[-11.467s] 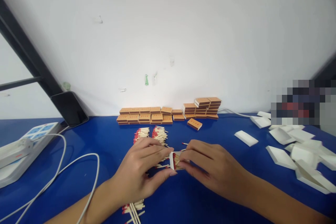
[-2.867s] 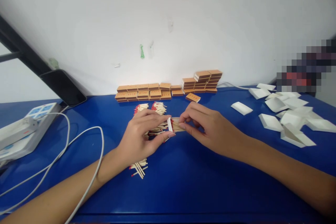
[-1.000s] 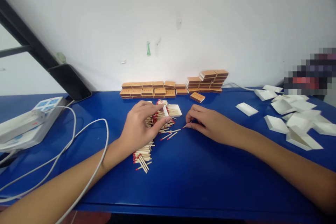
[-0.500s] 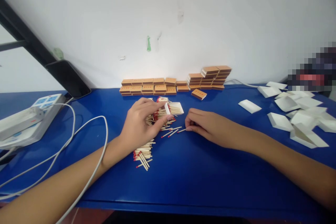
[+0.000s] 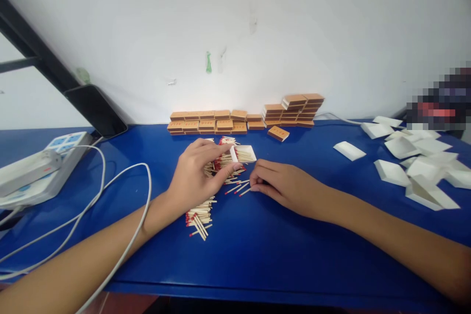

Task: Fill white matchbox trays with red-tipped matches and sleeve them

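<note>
My left hand [image 5: 198, 167] grips a small white matchbox tray [image 5: 248, 151] between thumb and fingers; matches [image 5: 241, 154] lie in it. Just to the right, my right hand [image 5: 272, 181] is closed in a pinch on a red-headed match [image 5: 245, 191], its head pointing left, low over the table. Some loose matches [image 5: 231, 189] lie right beside that one. A larger heap of matches [image 5: 200, 211] spreads under and in front of my left hand, which hides part of it.
Orange matchboxes [image 5: 191, 125] stand stacked along the wall, with one matchbox [image 5: 278, 133] lying apart. White trays [image 5: 423, 162] are scattered at the right. A power strip [image 5: 66, 167], white cable [image 5: 149, 181] and black phone-like slab [image 5: 97, 110] occupy the left of the blue table [image 5: 265, 255].
My right hand has moved left and slightly toward me, bringing the pinched match alongside the loose ones. The left hand and tray have barely moved.
</note>
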Available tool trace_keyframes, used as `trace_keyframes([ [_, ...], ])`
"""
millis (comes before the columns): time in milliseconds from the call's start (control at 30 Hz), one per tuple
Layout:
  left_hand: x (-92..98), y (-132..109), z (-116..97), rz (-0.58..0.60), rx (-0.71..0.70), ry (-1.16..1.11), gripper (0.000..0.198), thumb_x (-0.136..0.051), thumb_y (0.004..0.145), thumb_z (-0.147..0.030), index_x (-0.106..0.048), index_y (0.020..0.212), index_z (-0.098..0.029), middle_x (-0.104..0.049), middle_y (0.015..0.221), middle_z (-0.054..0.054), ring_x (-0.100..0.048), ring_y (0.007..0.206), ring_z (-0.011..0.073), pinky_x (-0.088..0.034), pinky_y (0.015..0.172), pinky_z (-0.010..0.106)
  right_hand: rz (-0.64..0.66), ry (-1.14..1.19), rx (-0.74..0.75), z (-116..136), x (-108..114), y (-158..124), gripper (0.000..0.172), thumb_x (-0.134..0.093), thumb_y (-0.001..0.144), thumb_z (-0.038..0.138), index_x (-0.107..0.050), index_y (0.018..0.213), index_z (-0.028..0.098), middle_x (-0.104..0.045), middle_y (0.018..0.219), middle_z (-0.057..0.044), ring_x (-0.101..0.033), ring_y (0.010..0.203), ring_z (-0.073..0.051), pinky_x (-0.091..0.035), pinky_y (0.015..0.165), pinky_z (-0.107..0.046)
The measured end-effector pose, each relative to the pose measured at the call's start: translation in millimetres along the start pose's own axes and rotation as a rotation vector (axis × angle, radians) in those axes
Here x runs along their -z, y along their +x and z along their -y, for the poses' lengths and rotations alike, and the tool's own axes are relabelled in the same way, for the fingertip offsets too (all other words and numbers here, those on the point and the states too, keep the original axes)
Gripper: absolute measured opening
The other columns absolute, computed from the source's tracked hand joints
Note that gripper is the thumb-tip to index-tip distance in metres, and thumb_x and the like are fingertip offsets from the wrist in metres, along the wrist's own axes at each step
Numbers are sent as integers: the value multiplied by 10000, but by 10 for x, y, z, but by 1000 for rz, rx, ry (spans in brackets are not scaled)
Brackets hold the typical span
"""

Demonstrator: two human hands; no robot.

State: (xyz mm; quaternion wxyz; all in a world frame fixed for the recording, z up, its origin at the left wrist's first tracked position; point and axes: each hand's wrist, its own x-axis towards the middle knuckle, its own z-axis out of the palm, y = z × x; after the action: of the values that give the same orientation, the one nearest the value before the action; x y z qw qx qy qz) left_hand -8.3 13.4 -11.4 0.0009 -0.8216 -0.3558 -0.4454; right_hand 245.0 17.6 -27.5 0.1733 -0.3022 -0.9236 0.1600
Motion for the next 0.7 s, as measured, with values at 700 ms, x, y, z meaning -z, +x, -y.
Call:
trace_keyframes([
  [700, -5, -4, 2, 4, 12, -5, 330, -803, 920, -365, -779, 1196, -186, -806, 985, 71, -696, 923, 234, -576, 836, 383, -31, -27, -53, 142, -97, 64, 93, -560, 1052, 217, -614, 978, 202, -670, 984, -35, -627, 820, -175, -467, 733, -307],
])
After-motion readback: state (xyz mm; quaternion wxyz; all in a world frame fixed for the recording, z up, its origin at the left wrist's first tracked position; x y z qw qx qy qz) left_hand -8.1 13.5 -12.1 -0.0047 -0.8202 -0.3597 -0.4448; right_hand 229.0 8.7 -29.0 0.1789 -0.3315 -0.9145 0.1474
